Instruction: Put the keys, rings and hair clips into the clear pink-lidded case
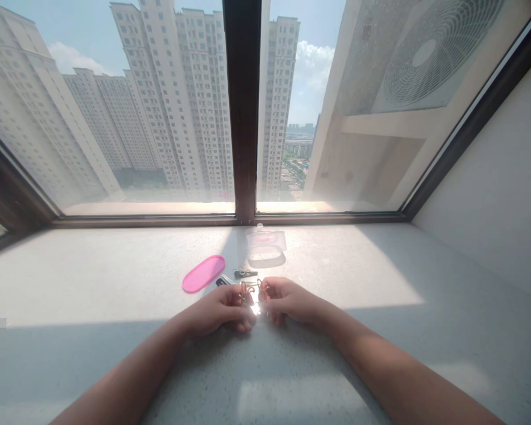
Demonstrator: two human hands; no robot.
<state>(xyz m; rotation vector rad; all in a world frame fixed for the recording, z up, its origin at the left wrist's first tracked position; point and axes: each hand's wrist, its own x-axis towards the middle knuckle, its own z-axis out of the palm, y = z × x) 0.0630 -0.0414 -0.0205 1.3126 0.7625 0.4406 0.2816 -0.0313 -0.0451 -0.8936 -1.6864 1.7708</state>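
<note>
Both my hands rest on a speckled grey windowsill (pixel 115 354), close together. My left hand (pixel 221 310) is closed, its fingertips pinching a small shiny metal clip (pixel 246 291). My right hand (pixel 287 301) is closed too, pinching another small metal clip (pixel 262 289) right beside the first. A bright glint sits between the two hands. Just beyond my fingers lie a small dark clip (pixel 245 273) and another small piece (pixel 223 281).
A pink oval lid (pixel 203 273) lies flat to the left of the hands. A clear plastic box (pixel 265 247) stands behind them near the window frame (pixel 243 118). A white wall (pixel 491 206) closes the sill on the right.
</note>
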